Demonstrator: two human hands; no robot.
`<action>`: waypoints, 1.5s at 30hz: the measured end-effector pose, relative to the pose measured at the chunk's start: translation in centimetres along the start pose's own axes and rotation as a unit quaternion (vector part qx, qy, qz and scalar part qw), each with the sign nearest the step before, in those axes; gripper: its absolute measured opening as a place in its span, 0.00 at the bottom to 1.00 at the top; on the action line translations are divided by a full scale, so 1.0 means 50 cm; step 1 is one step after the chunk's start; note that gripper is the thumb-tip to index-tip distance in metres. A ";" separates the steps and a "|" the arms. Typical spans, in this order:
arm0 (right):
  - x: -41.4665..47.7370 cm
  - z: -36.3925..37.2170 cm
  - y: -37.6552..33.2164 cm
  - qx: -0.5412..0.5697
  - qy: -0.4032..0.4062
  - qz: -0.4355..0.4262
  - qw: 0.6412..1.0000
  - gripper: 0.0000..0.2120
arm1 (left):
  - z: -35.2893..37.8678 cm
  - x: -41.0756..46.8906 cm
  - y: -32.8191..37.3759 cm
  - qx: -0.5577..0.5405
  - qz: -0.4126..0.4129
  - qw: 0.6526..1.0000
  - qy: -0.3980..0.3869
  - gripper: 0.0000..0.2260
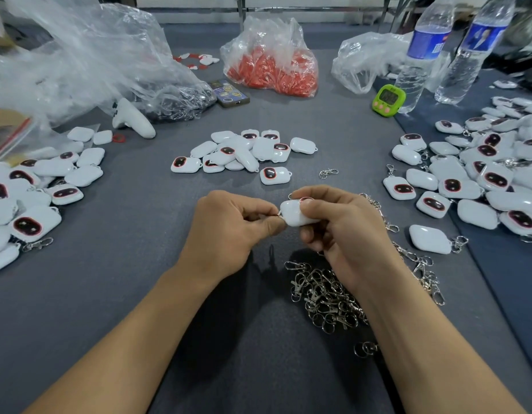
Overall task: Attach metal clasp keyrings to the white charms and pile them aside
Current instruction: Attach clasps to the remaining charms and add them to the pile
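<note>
On the grey table (133, 279), a pile of white charms (34, 198) lies at the far left, some with clasps on them. The left hand (228, 231) has its fingers curled, with thumb and forefinger pinching the left tip of a white charm (291, 215), where a sliver of metal shows. That charm is held above the table between the two hands. Farther off, a loose cluster of charms (243, 150) sits mid-table. The right hand (342, 222) grips the charm's right end, thumb on top and fingers curled beneath. A heap of metal clasp keyrings (321, 294) lies under and beside the right wrist. Farther right spreads a larger charm pile (482, 174), several with clasps attached.
</note>
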State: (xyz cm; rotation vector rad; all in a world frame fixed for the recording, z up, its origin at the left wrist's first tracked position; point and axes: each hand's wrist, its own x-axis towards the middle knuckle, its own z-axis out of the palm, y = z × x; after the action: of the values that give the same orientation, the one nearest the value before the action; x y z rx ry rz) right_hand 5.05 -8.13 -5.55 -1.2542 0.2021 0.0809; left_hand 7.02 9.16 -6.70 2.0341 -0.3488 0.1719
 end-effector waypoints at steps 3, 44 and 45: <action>0.001 0.002 0.005 0.018 0.002 0.008 1.000 0.07 | 0.007 -0.010 0.000 0.096 0.058 0.993 0.048 0.07; -0.012 0.029 0.031 -0.252 0.107 -0.185 0.944 0.10 | 0.012 -0.011 0.010 0.400 0.209 0.892 0.043 0.03; -0.010 0.025 0.024 -0.205 0.105 -0.161 0.960 0.10 | 0.016 -0.012 0.010 0.358 0.189 0.913 0.056 0.03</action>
State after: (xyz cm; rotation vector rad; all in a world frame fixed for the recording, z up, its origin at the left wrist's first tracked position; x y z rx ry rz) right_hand 4.50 -6.56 -6.20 -1.6959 0.1664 -0.3085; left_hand 6.25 8.32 -6.82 2.6376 -0.6806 0.7457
